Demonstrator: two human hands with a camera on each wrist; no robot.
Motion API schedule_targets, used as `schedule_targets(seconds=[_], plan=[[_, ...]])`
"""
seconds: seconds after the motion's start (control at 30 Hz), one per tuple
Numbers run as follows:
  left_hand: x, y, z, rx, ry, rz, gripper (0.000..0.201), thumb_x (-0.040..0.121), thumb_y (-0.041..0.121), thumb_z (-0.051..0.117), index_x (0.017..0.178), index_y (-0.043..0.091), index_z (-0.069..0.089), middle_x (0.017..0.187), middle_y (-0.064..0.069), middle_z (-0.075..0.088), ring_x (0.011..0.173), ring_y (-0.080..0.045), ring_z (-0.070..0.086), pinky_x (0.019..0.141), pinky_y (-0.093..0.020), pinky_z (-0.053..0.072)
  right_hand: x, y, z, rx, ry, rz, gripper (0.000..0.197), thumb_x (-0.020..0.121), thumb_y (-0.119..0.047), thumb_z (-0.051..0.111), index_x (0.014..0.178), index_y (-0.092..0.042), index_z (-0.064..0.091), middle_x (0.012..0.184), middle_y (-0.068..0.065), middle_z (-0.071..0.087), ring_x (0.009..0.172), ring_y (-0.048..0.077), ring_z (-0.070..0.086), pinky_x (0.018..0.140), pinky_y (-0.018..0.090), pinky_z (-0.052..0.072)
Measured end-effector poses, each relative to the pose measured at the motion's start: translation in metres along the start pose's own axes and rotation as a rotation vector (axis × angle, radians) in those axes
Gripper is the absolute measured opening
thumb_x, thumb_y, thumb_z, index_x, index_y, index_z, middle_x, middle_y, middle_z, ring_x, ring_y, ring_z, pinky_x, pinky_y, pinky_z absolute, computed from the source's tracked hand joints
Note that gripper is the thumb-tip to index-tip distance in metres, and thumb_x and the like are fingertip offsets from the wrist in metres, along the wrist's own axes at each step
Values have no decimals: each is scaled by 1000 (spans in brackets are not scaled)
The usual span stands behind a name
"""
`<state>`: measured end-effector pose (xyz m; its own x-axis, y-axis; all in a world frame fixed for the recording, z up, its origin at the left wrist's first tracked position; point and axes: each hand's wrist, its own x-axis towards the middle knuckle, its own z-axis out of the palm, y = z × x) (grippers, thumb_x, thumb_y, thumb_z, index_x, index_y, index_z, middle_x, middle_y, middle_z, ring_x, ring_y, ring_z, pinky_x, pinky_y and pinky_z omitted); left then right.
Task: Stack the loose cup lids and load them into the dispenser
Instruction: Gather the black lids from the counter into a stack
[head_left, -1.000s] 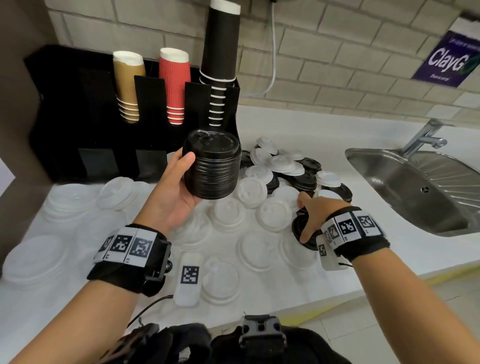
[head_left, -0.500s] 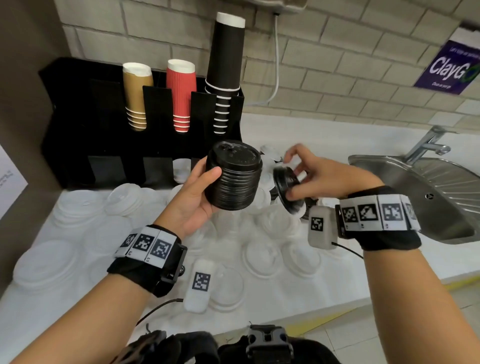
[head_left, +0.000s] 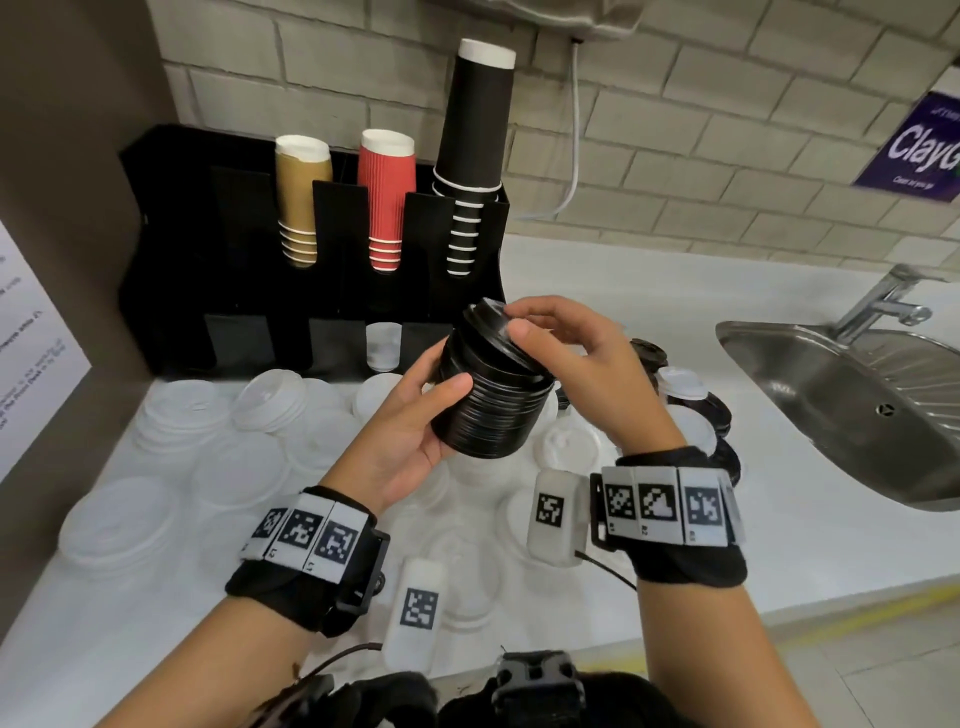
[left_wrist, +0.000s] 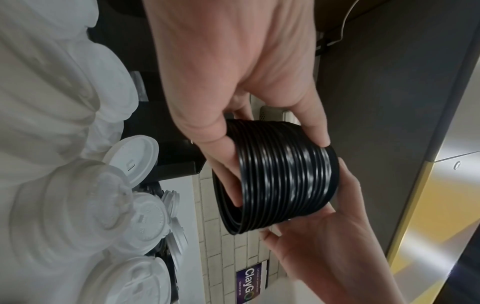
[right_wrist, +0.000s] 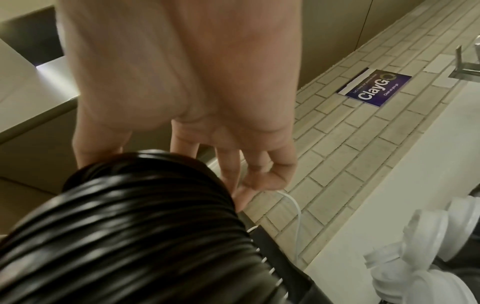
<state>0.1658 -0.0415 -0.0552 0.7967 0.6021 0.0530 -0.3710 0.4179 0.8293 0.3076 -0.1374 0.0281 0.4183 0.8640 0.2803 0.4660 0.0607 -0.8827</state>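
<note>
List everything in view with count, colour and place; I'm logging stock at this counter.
black lid stack: one, black, held above the counter
top lid: one, black, tilted on that stack
loose lids: many, white or clear, a few black, on the counter
dispenser: one, black, at the wall
cup stacks: three, tan, red, black, in the dispenser
sink: one, steel, far right
left hand: grips the stack
right hand: fingers on the top lid
</note>
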Motion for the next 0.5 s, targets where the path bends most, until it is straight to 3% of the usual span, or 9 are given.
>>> schedule_targets(seconds=[0.1, 0.2, 0.3, 0.5], plan=[[-2, 0, 0, 14, -18, -1, 65, 77, 30, 69, 139, 25, 49, 126, -3, 67, 118, -20, 63, 86, -31, 56, -4, 2, 6, -52, 26, -31, 20, 84, -30, 72, 103, -23, 72, 102, -10, 70, 97, 1, 62, 84, 8, 43], [-2, 0, 1, 2, -21, -8, 69, 72, 33, 72, 137, 26, 50, 125, -3, 68, 117, -19, 63, 88, -29, 56, -6, 3, 9, -87, 43, -26, 23, 79, -37, 75, 101, -32, 72, 104, -7, 67, 101, 6, 62, 89, 19, 47], [-3, -1, -1, -13, -14, -10, 58, 82, 27, 66, 138, 25, 50, 125, -3, 68, 117, -19, 63, 88, -28, 56, -7, 5, 11, -102, 55, -35, 26, 77, -40, 76, 102, -33, 72, 106, -1, 64, 104, 10, 61, 92, 24, 48], [-4, -3, -3, -13, -32, -31, 49, 86, 24, 59, 135, 26, 51, 122, -2, 69, 115, -18, 64, 84, -27, 56, -9, 4, 12, -127, 66, -63, 29, 75, -37, 78, 103, -33, 72, 112, -3, 61, 104, 0, 57, 89, 9, 42]])
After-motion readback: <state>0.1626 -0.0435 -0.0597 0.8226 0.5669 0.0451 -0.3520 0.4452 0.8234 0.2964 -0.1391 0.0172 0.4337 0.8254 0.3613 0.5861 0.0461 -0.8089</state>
